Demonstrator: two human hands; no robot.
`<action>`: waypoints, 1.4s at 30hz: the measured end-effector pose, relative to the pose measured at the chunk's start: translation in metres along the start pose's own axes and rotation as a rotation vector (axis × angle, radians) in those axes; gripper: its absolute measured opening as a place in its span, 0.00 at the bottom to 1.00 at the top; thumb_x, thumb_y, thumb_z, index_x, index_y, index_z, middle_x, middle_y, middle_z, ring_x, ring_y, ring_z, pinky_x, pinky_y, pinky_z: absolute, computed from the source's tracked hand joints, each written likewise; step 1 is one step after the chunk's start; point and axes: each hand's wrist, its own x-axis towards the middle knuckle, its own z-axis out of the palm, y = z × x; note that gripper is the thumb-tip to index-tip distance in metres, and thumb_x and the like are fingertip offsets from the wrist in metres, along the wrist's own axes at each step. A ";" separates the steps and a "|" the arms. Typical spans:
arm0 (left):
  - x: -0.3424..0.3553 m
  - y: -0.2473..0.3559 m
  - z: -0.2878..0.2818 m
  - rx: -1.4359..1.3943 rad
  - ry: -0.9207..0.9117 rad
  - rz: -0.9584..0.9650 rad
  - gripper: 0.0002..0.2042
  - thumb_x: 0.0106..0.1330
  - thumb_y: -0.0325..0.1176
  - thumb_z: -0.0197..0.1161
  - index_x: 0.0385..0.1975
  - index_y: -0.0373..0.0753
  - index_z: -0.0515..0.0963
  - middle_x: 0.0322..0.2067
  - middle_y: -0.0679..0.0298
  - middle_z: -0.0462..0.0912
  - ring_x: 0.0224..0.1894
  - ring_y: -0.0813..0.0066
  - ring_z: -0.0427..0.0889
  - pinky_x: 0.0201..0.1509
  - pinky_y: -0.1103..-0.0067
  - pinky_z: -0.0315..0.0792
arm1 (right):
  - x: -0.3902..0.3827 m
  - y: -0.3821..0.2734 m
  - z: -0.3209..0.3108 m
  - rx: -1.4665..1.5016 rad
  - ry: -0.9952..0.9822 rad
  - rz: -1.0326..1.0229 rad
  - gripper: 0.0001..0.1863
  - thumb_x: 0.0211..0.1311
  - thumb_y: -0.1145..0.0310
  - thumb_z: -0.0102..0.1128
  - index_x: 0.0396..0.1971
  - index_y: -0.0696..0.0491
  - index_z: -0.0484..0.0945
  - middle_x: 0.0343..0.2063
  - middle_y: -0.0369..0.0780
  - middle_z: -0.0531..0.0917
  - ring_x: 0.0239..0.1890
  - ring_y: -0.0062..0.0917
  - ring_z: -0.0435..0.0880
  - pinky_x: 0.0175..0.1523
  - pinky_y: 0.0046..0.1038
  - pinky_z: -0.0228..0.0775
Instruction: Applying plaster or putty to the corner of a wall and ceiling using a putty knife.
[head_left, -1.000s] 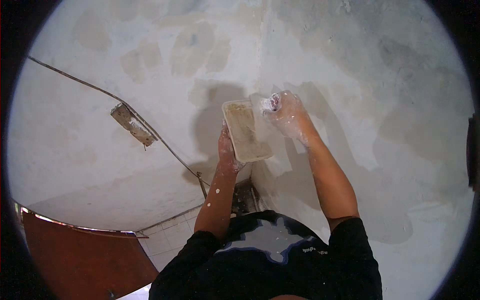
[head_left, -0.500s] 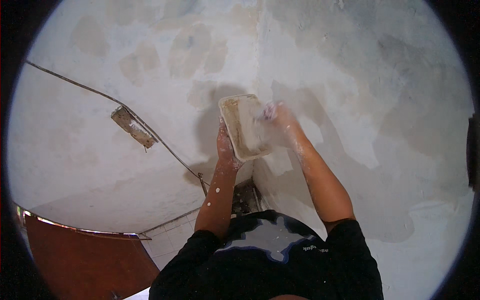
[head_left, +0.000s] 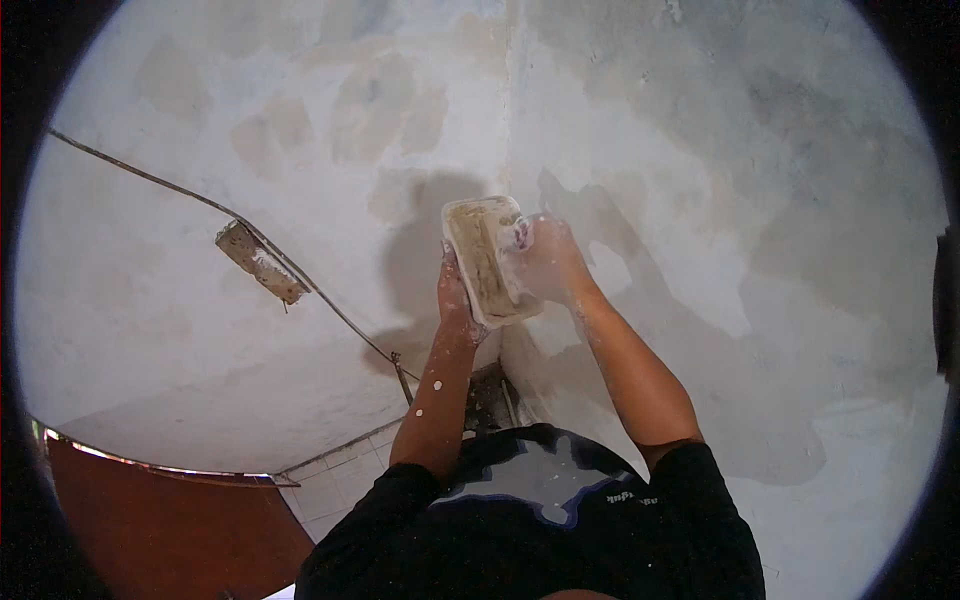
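Observation:
A shallow rectangular tub (head_left: 483,262), pale and smeared with plaster, is held up in front of the wall corner and tilted so its inside shows. My left hand (head_left: 457,298) grips it from the left and below, the skin spotted with white. Over the tub's right rim is my right hand (head_left: 550,258), closed and blurred by motion. A small whitish, purple-tinged bit shows at its fingers, but what it holds is too smeared to make out.
Two patchy plastered walls (head_left: 660,150) meet behind the tub. A cable (head_left: 150,178) runs down the left wall past a rough, plaster-marked block (head_left: 260,264). Lower left are a reddish-brown panel (head_left: 160,520) and white tiles (head_left: 345,480). Something dark (head_left: 943,305) stands at the right edge.
My right hand has moved slightly left and down, closer over the tub's right rim. The tub is still in my left hand, nearly in the same place. The view has shifted slightly.

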 end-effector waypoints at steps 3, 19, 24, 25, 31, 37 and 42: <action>-0.001 0.001 0.003 -0.036 -0.026 0.012 0.26 0.67 0.54 0.38 0.57 0.42 0.61 0.49 0.56 0.70 0.49 0.58 0.72 0.51 0.59 0.70 | 0.004 -0.009 -0.009 -0.067 0.074 -0.020 0.11 0.44 0.69 0.59 0.22 0.64 0.75 0.22 0.54 0.77 0.30 0.44 0.78 0.37 0.39 0.68; -0.001 0.003 0.007 -0.083 -0.101 -0.025 0.27 0.67 0.55 0.37 0.57 0.43 0.61 0.51 0.57 0.69 0.51 0.57 0.70 0.54 0.59 0.67 | 0.004 0.023 -0.001 -0.173 -0.010 -0.152 0.13 0.47 0.67 0.59 0.29 0.61 0.75 0.28 0.49 0.79 0.32 0.43 0.76 0.39 0.38 0.68; 0.006 0.008 0.006 -0.011 -0.073 0.108 0.27 0.67 0.55 0.37 0.58 0.43 0.60 0.52 0.58 0.68 0.51 0.57 0.70 0.55 0.60 0.67 | 0.005 0.003 -0.032 0.589 0.017 0.214 0.10 0.50 0.71 0.60 0.31 0.61 0.77 0.27 0.40 0.81 0.26 0.27 0.79 0.31 0.29 0.70; 0.004 0.010 0.012 -0.028 -0.105 0.113 0.27 0.67 0.55 0.37 0.59 0.43 0.59 0.53 0.58 0.67 0.51 0.57 0.70 0.55 0.60 0.67 | 0.006 0.004 -0.042 0.791 0.027 0.190 0.10 0.51 0.72 0.59 0.33 0.62 0.76 0.27 0.39 0.81 0.26 0.22 0.78 0.30 0.24 0.69; -0.012 0.024 0.044 -0.102 -0.222 0.034 0.27 0.67 0.54 0.38 0.59 0.43 0.59 0.53 0.59 0.67 0.52 0.60 0.70 0.55 0.63 0.67 | -0.005 -0.018 -0.069 1.089 0.181 0.067 0.11 0.54 0.75 0.57 0.37 0.64 0.76 0.32 0.39 0.80 0.29 0.18 0.78 0.33 0.20 0.71; -0.005 0.036 0.083 0.009 -0.301 0.069 0.25 0.67 0.52 0.40 0.55 0.40 0.61 0.50 0.58 0.68 0.51 0.62 0.70 0.55 0.65 0.68 | 0.002 -0.052 -0.107 -0.359 0.245 -0.404 0.15 0.51 0.67 0.60 0.37 0.60 0.77 0.31 0.42 0.81 0.28 0.26 0.79 0.35 0.26 0.71; 0.006 0.033 0.090 -0.028 -0.381 0.002 0.31 0.65 0.56 0.41 0.60 0.39 0.55 0.56 0.55 0.63 0.56 0.59 0.67 0.58 0.63 0.64 | 0.005 -0.104 -0.127 0.129 0.207 -0.057 0.16 0.49 0.63 0.60 0.33 0.61 0.78 0.28 0.48 0.81 0.34 0.39 0.78 0.45 0.35 0.67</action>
